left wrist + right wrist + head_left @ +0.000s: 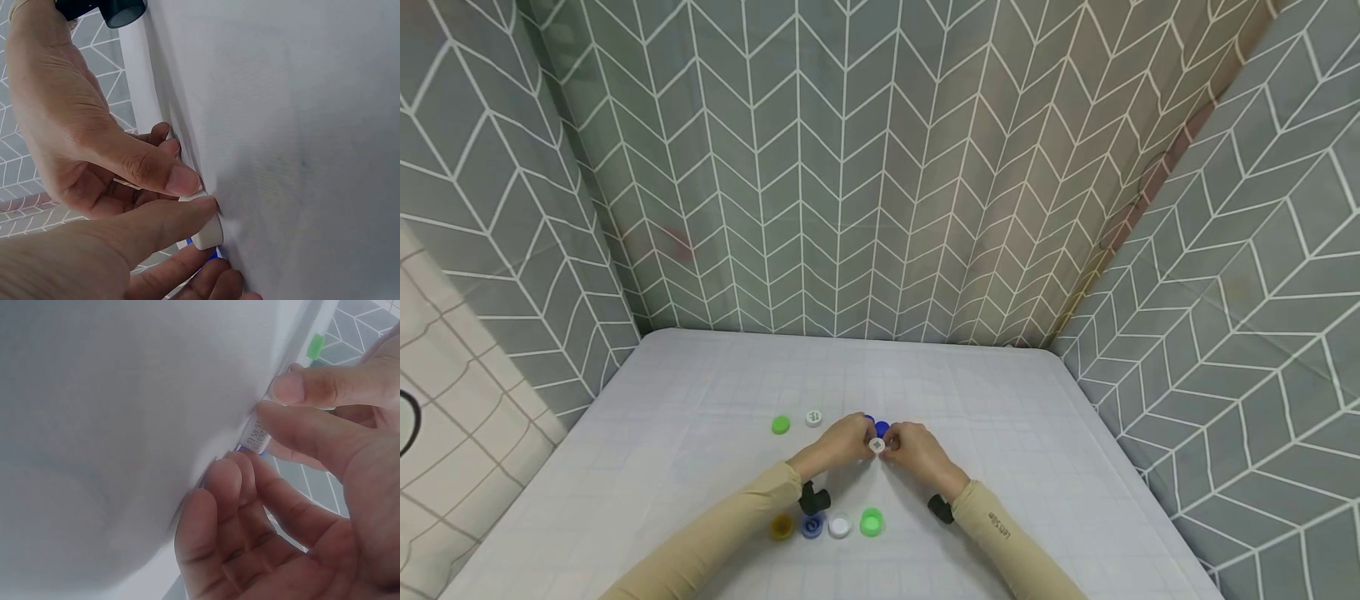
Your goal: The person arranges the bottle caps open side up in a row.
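Note:
A white bottle cap [877,445] stands between the two hands near the middle of the table. My left hand [848,439] and my right hand [917,450] both pinch it from opposite sides. Close up in the left wrist view, both thumb tips meet on the cap [209,232]. Printed text shows on the cap's side [255,432] in the right wrist view. Just behind it is a blue cap [882,427], and a second blue cap [869,418] is mostly hidden by my left hand.
Left of the hands lie a green cap [781,425] and a marked white cap [813,418]. Nearer the front is a row: yellow cap [782,527], bluish cap [812,525], white cap [839,525], green cap [871,522]. Patterned curtains [842,167] surround the white-covered table [700,375].

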`<state>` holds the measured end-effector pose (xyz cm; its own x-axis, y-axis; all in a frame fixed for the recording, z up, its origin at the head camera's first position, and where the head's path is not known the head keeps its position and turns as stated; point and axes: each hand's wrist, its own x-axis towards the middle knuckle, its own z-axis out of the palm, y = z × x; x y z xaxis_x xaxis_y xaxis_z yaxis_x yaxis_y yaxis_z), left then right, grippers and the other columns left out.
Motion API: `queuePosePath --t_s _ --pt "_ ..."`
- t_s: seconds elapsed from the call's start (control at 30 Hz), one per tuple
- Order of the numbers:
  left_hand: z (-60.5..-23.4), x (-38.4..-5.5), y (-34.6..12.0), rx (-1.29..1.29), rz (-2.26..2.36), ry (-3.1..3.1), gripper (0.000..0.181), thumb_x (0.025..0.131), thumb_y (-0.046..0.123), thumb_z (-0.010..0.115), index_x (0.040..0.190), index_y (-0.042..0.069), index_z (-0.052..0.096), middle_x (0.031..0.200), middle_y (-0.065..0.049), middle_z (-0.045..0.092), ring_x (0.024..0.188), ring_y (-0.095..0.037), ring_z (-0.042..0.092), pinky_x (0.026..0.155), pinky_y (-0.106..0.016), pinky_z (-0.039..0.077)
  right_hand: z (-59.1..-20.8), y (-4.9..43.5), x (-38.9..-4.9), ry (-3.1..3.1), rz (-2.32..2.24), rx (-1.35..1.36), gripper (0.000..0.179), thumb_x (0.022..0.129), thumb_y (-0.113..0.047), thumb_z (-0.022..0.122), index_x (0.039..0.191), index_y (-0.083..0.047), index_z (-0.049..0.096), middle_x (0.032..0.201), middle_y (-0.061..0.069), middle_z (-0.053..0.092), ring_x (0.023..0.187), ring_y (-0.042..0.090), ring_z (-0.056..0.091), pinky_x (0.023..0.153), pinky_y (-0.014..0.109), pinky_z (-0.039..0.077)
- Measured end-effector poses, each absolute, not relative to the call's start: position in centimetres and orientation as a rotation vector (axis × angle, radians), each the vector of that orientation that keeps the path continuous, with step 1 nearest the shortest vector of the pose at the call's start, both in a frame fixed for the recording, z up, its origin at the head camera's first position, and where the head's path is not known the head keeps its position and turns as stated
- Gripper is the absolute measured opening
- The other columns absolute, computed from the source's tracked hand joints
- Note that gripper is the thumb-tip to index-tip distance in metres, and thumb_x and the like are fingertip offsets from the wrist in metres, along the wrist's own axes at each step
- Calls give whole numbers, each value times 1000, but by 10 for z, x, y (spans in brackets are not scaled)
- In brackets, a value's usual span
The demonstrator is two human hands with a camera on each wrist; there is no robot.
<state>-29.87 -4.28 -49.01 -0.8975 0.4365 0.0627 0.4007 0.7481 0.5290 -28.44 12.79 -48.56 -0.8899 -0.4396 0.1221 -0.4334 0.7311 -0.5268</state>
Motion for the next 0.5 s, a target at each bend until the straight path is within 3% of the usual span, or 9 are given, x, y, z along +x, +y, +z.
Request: queuePosePath --t_s 0.27,0.5 --pt "-492 -298 -44 674 890 2869 17 73 9 79 85 3 69 82 -4 64 74 -13 55 69 -28 49 -484 129 -282 2912 -896 -753 15 79 -10 75 91 -3 69 73 0 63 62 5 50 56 19 43" --pt "-488 -295 -45 636 942 2816 21 73 7 78 91 2 67 76 -1 62 66 -12 53 60 -24 45 -484 128 -282 2932 -880 -746 16 80 -12 75 93 -4 69 73 -1 64 60 3 51 54 18 43"
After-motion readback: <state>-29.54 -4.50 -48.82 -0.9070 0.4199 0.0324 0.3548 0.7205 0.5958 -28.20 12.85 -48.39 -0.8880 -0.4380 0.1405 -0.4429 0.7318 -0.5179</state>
